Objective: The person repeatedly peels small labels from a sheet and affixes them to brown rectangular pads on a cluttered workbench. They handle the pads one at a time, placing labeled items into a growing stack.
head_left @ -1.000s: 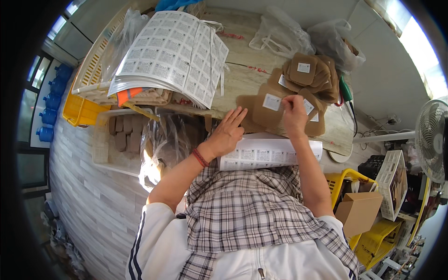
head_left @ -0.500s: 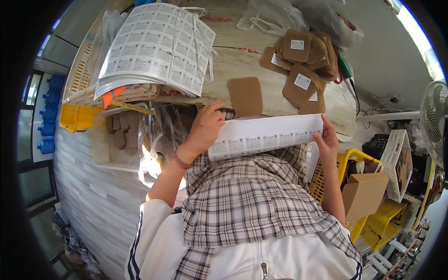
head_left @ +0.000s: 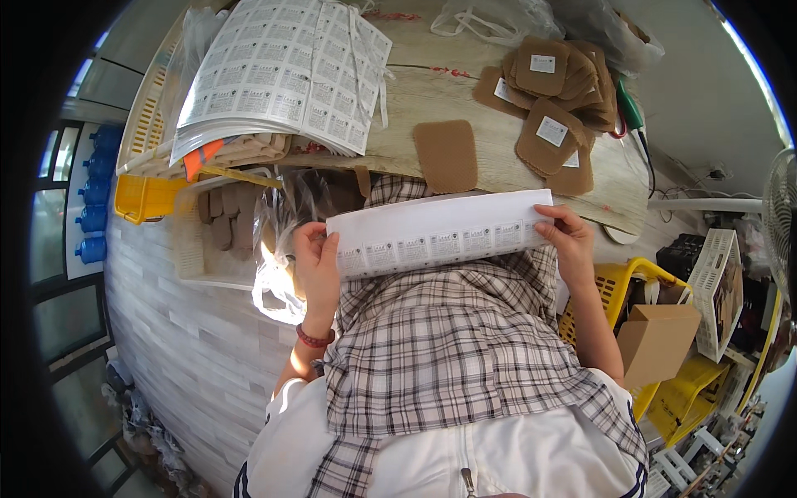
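- Holding the label sheet [head_left: 438, 234] at both ends now, you have pulled it off the bench [head_left: 432, 100] toward your lap; a second ago your hands were pressing on it beside the brown pads.
- That suggests a shift from sticking to picking the next label, as the tan pad [head_left: 446, 154] at the bench edge lies bare while the pad pile [head_left: 554, 104] behind it carries labels.
- The sheet is a long white strip, curled along its upper edge, one row of small printed labels facing you.
- Your left hand [head_left: 315, 267] grips its left end; your right hand [head_left: 569, 244] pinches its right end.
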### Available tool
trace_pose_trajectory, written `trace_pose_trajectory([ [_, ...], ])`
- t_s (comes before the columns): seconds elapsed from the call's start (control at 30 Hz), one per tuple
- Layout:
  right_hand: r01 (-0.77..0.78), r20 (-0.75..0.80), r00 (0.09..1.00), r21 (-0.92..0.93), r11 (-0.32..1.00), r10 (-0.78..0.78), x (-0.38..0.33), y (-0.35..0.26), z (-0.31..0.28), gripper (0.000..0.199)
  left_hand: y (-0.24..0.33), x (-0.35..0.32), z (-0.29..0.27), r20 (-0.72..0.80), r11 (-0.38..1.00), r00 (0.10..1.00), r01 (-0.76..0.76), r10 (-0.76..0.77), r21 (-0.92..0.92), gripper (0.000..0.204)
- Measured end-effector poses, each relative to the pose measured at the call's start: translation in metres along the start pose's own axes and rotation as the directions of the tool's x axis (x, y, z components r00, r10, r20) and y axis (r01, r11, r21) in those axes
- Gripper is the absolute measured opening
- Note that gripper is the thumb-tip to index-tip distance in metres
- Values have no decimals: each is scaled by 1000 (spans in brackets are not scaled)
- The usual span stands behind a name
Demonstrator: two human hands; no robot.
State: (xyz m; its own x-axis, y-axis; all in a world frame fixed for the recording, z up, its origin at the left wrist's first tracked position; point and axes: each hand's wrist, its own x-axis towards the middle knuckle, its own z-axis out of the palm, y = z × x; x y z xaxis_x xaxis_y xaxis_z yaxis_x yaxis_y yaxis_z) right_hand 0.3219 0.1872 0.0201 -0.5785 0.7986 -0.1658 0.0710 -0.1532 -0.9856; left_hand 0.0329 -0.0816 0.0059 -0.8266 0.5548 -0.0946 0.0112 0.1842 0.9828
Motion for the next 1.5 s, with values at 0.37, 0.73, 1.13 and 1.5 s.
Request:
trace_pose_trajectory([
  [0.37, -3, 151, 988, -92, 996, 17, 1, -19, 5, 34, 19, 14, -26, 351, 976, 920, 209, -174, -64, 26],
  [0.73, 226, 181, 972, -571, 789, -147, -3, -36, 14, 33, 49, 23, -38, 414, 959, 865, 258, -283, 118, 25],
  [1.13, 291, 259, 955, -710, 641, -147, -11, -35, 36, 12, 60, 25, -28, 552, 267, 827, -511, -106, 817, 11],
  [1.5, 176, 227, 974, -768, 616, 6, -5, -30, 44, 14, 32, 13, 96, 579, 545, 614, -775, 536, 318, 18],
])
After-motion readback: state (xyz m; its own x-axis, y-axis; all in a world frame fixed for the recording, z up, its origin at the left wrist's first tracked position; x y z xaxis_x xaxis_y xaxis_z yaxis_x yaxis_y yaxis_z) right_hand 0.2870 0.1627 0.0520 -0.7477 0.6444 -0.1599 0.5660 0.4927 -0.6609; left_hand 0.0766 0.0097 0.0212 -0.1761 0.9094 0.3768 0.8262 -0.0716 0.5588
